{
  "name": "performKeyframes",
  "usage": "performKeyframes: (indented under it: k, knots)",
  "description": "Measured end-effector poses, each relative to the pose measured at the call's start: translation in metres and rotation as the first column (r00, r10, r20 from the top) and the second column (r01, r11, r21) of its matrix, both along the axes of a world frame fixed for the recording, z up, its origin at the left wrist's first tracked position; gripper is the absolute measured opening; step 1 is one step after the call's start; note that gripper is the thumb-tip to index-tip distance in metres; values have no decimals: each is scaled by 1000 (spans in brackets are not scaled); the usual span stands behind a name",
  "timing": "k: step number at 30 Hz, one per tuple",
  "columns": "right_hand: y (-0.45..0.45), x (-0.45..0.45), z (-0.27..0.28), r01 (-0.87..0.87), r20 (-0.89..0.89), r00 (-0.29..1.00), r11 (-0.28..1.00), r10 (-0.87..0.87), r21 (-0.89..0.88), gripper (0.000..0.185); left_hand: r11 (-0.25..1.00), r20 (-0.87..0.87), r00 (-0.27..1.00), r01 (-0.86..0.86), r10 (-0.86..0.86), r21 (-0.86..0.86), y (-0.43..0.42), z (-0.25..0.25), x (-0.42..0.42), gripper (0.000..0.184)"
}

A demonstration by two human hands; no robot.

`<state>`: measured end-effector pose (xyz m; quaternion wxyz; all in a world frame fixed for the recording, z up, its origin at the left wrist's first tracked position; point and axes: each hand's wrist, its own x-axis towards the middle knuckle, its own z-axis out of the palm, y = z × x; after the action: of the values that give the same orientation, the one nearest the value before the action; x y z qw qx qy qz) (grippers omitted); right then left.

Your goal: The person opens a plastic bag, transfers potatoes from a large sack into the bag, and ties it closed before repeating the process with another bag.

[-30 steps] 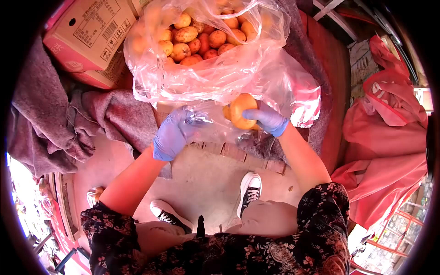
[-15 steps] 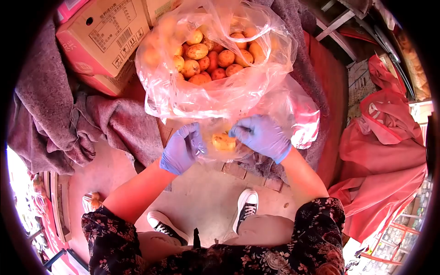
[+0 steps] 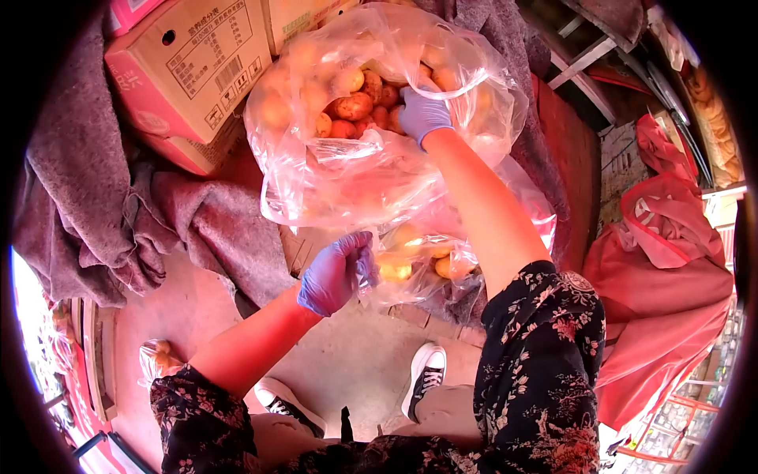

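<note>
A large clear plastic bag (image 3: 347,186), its mouth wide, holds several round yellow-orange fruits (image 3: 353,106) with brown specks. My right hand (image 3: 425,117), in a thin blue-purple glove, reaches into this mouth and touches the fruits on the right. Its fingertips are hidden. Lower down, a small clear plastic bag (image 3: 430,286) hangs with a few yellow fruits (image 3: 454,265) in it. My left hand (image 3: 338,272), gloved the same way, is closed on the left edge of this small bag.
Pink and brown cartons (image 3: 201,71) stand at the upper left. Grey-purple blankets (image 3: 229,237) drape around the large bag. A red cloth (image 3: 663,276) hangs on the right. Another small bag of fruit (image 3: 160,359) sits on the floor (image 3: 347,340) at left.
My right hand has left the small bag and moved up into the large bag among the fruits. My left hand stays at the small bag, slightly farther right. More fruits show in the small bag.
</note>
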<state>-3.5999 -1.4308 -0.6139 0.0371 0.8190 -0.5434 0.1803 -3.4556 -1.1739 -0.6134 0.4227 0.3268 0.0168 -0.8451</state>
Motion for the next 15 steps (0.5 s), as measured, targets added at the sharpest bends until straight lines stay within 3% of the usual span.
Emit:
performKeyframes:
  k: [1,3,5,6,9,10,13,15]
  knots:
    - [-5,-14,3,-13,-12,1000,975,11,-223,34,1000,0,1000,5,-5,-6,-2,-2,1,17]
    - [-12,-49,19,304,-111,943,947,-315,-104,32,1000,3,1000,10,-10,-2,-3,-7,2,17]
    - [-11,-77,37,213,-62,974,976,-216,-48,29,1000,6,1000,12,-12,15,-4,-13,0,16]
    - [-15,-79,39,231,-130,966,972,-224,40,30,1000,15,1000,26,-26,-11,-5,-15,0,16]
    - [-9,-69,27,-120,-285,952,993,114,-5,38,997,45,998,46,-42,-69,-9,-21,-2,16]
    - [5,-56,34,-48,-226,972,996,64,72,54,997,62,997,39,-36,-64,-9,-23,-4,16]
    - [-13,-40,28,177,-510,860,949,-20,262,69,998,113,992,55,-51,-35,-12,-28,-3,18]
    - [-25,-29,37,308,-704,710,908,-20,285,78,995,162,985,72,-61,-64,-12,-28,-1,20]
